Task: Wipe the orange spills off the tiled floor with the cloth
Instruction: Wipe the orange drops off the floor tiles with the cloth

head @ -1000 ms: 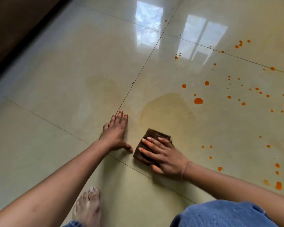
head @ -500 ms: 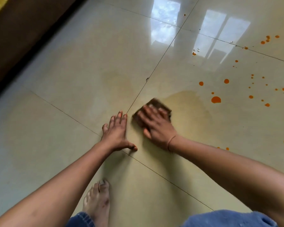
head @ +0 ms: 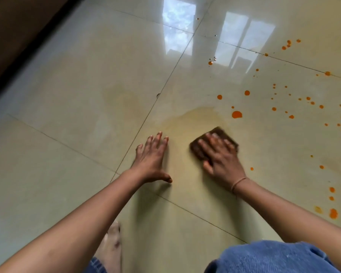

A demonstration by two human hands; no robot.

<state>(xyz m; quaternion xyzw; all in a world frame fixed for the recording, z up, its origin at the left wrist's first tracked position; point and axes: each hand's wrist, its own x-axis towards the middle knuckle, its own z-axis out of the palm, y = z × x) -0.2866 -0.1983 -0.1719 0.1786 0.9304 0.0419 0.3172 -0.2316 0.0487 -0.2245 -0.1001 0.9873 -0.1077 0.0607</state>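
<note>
1. Pressing flat, the right hand [head: 222,160] pins the cloth [head: 220,132] to the floor [head: 67,154], fingers straight and spread across it, inside a yellowish smear [head: 195,118].
2. The left hand [head: 152,160] braces beside it, fingers splayed, holding nothing.
3. Best play, by the look of it: firm even pressure, sweep right toward the drops [head: 236,114], refold so orange isn't smeared.

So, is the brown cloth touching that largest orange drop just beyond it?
Apart. The head view shows a strip of smeared tile between the brown cloth and the largest orange drop.
</note>
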